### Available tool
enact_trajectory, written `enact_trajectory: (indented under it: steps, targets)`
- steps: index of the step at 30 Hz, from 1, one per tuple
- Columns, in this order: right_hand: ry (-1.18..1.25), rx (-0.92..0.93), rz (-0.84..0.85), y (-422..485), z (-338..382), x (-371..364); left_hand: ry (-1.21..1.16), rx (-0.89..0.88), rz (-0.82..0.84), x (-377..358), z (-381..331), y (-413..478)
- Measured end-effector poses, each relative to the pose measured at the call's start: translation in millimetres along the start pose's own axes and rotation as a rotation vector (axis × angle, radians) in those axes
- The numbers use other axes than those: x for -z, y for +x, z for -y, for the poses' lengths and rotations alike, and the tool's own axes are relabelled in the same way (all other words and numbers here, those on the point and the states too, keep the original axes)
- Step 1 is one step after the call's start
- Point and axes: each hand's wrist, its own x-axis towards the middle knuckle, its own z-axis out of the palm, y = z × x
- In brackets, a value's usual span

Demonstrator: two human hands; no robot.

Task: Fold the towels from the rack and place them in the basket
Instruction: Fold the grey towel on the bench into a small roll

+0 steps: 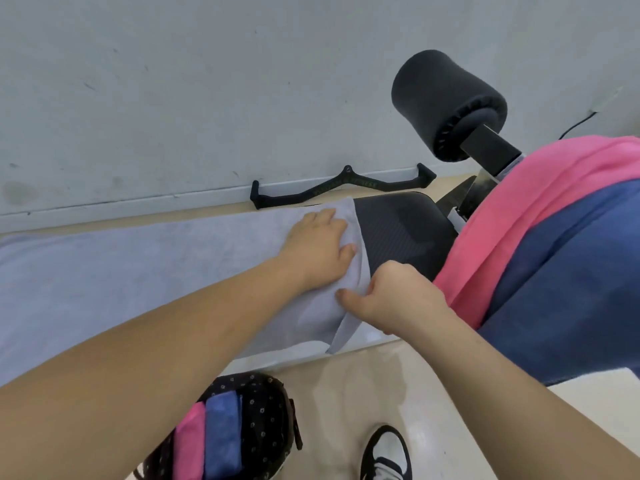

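Left hand [317,251] flat, fingers straight, pinning grey towel [138,271] to table [398,230]. Right hand [398,299] pinches towel edge just beside it. I'd match corners first, then fold across.

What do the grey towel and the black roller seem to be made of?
Grey towel: soft matte cloth, perhaps terry; fuzzy nap, folds limply. Black roller: probably foam under a matte cover, puckered at its end.
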Motion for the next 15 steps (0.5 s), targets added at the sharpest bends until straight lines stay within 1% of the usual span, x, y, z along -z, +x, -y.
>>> enact_trajectory:
  steps: [1, 2, 3, 5, 8, 10, 12, 13, 15]
  targets:
    - [0.020, 0.000, 0.010, -1, 0, 0, -0.029, -0.003, -0.103, 1, -3, -3]
    - [0.055, -0.004, 0.027, -2, 1, 1, -0.069, 0.011, -0.161, 2, -5, -4]
    - [0.097, -0.013, 0.046, -3, 1, 2, -0.112, 0.048, -0.169, 3, -8, -4]
    - [0.154, -0.040, 0.069, -5, 2, 4, -0.156, 0.167, -0.087, 7, -14, 4]
    - [0.170, -0.041, 0.026, -5, 0, 6, -0.032, 0.265, 0.013, 19, -27, 27]
    - [0.198, -0.033, 0.017, -7, -3, 5, -0.012, 0.269, 0.073, 24, -37, 40]
    - [0.174, -0.036, 0.069, -11, -4, 1, -0.074, 0.265, 0.112, 25, -44, 51]
    - [0.160, -0.029, 0.103, -12, -5, -2, -0.100, 0.268, 0.114, 24, -46, 54]
    - [0.213, -0.010, 0.124, -10, -5, -5, -0.165, 0.287, 0.073, 20, -43, 60]
